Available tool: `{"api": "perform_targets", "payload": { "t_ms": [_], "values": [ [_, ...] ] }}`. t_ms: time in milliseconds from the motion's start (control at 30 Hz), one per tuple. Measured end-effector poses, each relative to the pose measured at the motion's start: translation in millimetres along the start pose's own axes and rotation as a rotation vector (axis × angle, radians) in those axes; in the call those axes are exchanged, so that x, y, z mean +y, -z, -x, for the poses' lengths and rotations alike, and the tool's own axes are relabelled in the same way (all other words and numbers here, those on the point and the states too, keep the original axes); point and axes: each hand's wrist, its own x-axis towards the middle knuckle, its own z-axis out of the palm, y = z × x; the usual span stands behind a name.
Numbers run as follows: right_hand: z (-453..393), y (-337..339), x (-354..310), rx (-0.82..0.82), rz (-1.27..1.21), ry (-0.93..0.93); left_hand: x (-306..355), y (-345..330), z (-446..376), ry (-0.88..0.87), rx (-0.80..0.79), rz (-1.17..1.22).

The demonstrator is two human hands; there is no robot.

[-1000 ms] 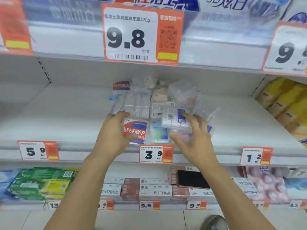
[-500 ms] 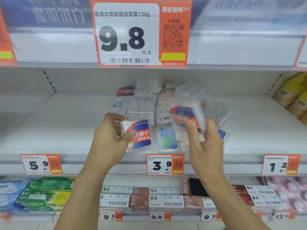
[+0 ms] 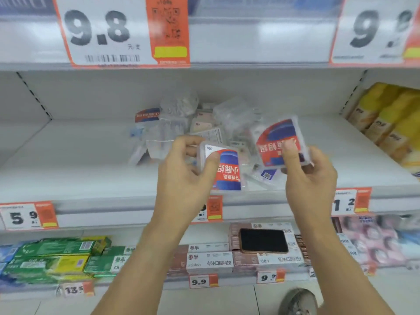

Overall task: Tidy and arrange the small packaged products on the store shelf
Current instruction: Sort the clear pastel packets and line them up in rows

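Gripping one clear plastic red-and-blue-labelled box (image 3: 223, 169), the left hand (image 3: 184, 178) is raised before the white shelf (image 3: 68, 160); the right hand (image 3: 311, 185) pinches another box (image 3: 280, 142).

So it's a white metal store shelf (image 3: 68, 160), mostly bare, with a messy heap of small clear plastic packets (image 3: 181, 126) dumped in the middle toward the back, some with red-and-blue labels. Over at the right edge, a row of yellow and orange boxes (image 3: 391, 123) sits on the same shelf. Orange-and-white price tags (image 3: 28, 215) hang along its front lip.
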Motion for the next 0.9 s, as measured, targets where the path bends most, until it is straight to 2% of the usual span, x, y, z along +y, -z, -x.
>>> {"api": "perform_targets", "payload": {
  "t_ms": [133, 267, 400, 533, 667, 800, 900],
  "values": [
    [-25, 41, 27, 0.161, 0.001, -0.115, 11, -52, 14, 0.0, -0.159, 0.059],
    [-46, 76, 56, 0.323, -0.025, -0.271, 19, -99, 17, 0.024, -0.224, 0.09],
    [-60, 104, 61, 0.364, 0.025, -0.259, 17, -147, 12, 0.093, -0.304, 0.104],
    [-70, 126, 68, 0.343, -0.012, -0.245, 4, -195, -4, 0.131, -0.386, -0.017],
    [-75, 143, 78, 0.32, -0.109, -0.36, 0, -225, -14, 0.03, -0.485, -0.337],
    [-74, 138, 71, 0.337, 0.159, -0.245, 11, -222, -7, -0.148, -0.638, -0.617],
    [-71, 129, 59, 0.373, 0.269, -0.124, 13, -198, -4, -0.281, -0.532, -0.62]
  ]
}}
